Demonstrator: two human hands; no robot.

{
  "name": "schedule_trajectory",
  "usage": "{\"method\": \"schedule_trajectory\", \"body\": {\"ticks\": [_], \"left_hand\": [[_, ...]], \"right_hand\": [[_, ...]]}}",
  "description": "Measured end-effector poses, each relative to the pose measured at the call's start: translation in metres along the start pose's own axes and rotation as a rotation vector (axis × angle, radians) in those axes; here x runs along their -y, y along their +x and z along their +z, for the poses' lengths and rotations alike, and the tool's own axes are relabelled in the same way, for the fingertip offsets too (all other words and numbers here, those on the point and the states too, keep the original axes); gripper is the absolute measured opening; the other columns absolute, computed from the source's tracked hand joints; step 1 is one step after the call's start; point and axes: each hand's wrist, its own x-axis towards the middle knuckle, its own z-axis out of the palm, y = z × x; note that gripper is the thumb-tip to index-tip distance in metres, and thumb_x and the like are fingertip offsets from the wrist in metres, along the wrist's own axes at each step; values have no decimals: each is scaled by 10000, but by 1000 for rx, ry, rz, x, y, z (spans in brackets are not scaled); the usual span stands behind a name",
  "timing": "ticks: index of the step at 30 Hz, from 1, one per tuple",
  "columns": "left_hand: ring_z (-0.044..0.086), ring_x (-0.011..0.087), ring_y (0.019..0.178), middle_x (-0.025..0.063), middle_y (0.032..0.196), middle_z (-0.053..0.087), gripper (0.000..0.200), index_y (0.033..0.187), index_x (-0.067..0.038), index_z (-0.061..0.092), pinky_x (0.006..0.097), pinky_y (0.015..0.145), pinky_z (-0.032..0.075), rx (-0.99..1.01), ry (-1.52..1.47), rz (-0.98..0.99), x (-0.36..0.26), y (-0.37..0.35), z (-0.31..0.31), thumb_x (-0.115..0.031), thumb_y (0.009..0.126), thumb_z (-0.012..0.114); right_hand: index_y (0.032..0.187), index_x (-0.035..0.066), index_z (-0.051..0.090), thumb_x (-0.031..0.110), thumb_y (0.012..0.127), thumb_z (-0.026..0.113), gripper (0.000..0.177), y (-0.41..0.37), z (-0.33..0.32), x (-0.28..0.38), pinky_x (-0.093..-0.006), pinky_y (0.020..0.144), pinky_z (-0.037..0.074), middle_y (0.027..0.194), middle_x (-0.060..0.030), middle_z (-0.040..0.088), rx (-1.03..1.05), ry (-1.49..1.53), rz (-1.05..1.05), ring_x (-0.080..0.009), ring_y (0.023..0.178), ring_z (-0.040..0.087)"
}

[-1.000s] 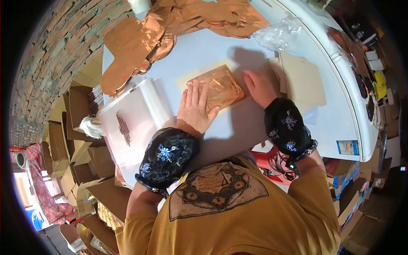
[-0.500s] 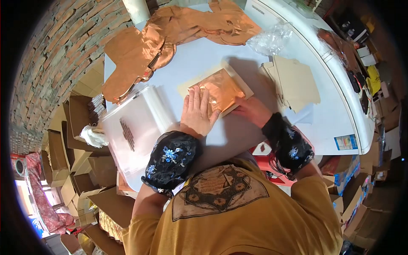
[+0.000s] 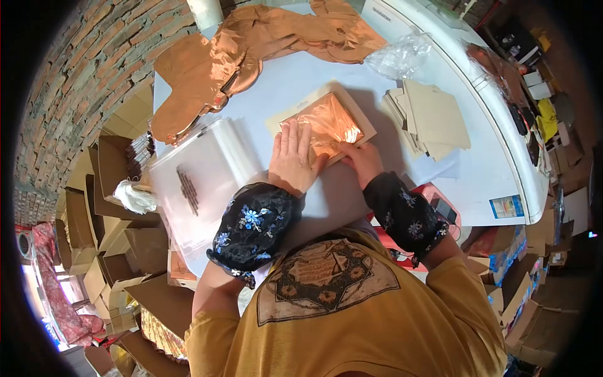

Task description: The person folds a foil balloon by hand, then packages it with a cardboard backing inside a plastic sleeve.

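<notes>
A folded copper-coloured foil balloon point(image 3: 328, 119) lies on a beige card point(image 3: 359, 113) in the middle of the table. My left hand point(image 3: 293, 157) rests flat on the left part of the foil, fingers stretched out. At the lower right edge of the foil, my right hand point(image 3: 364, 162) has its fingers bent and closed on the border; the tips are partly hidden. Left of my left hand is a stack of clear plastic bags point(image 3: 217, 157). Loose beige cards point(image 3: 440, 119) lie in a pile to the right.
Flat copper-coloured foil balloons point(image 3: 276, 38) spread along the back of the table point(image 3: 251, 103). Crumpled clear plastic point(image 3: 399, 56) sits at the back right, beside a white appliance point(image 3: 496, 144). Open cardboard boxes point(image 3: 147, 251) crowd the left side. A brick wall point(image 3: 94, 81) stands behind.
My right hand has moved slightly left along the foil's lower edge, and its forearm has swung inward. My left hand stays flat on the foil.
</notes>
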Motion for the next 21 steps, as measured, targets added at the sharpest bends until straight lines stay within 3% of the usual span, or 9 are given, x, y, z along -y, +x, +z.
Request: {"method": "schedule_trajectory", "body": {"ticks": [5,8,10,11,13,16,21], "left_hand": [[254,422,1477,222,1588,299,622,1503,-71,405,514,1185,264,-51,-241,-3,15,5,2,-411,996,524],[287,475,1432,256,1529,363,519,1465,-82,453,529,1160,292,-205,-446,-40,26,9,-69,-325,1011,513],[347,497,1383,328,1508,349,590,1462,16,396,555,1125,318,-154,-213,-282,34,-17,-105,-369,1024,485],[337,499,1398,331,1522,332,659,1482,31,356,560,1135,307,-2,139,-456,46,-39,-99,-417,1017,486],[300,480,1436,321,1545,308,684,1484,24,368,557,1160,278,127,323,-610,52,-74,-83,-455,1010,485],[287,452,1460,287,1564,312,659,1481,-1,399,536,1185,252,82,341,-508,47,-96,-69,-448,1007,498],[395,400,1416,201,1488,477,507,1419,-74,522,518,1174,287,19,38,-338,22,-92,-79,-360,1001,536]], "right_hand": [[1070,64,668,154,895,694,199,1,-3,-1,-267,803,524,1002,-15,683,28,78,0,-103,893,648],[1055,76,668,145,910,685,161,8,-13,-8,-268,814,527,1010,-13,678,38,119,14,-103,902,644],[1075,77,667,149,910,687,181,-2,-15,1,-269,821,525,1017,-13,675,55,170,4,-101,923,643],[1085,77,666,151,910,687,192,-4,-15,5,-269,824,524,1020,-13,674,67,197,-3,-100,933,642],[1115,83,660,147,912,685,214,-4,-26,3,-274,840,520,1032,-11,675,90,195,-3,-103,963,642],[1146,88,651,145,916,684,239,2,-45,2,-283,869,514,1041,-9,678,132,180,7,-107,994,640],[1205,84,628,123,928,679,285,-13,-64,21,-301,899,512,1114,-11,669,106,181,28,-120,1022,635]]}}
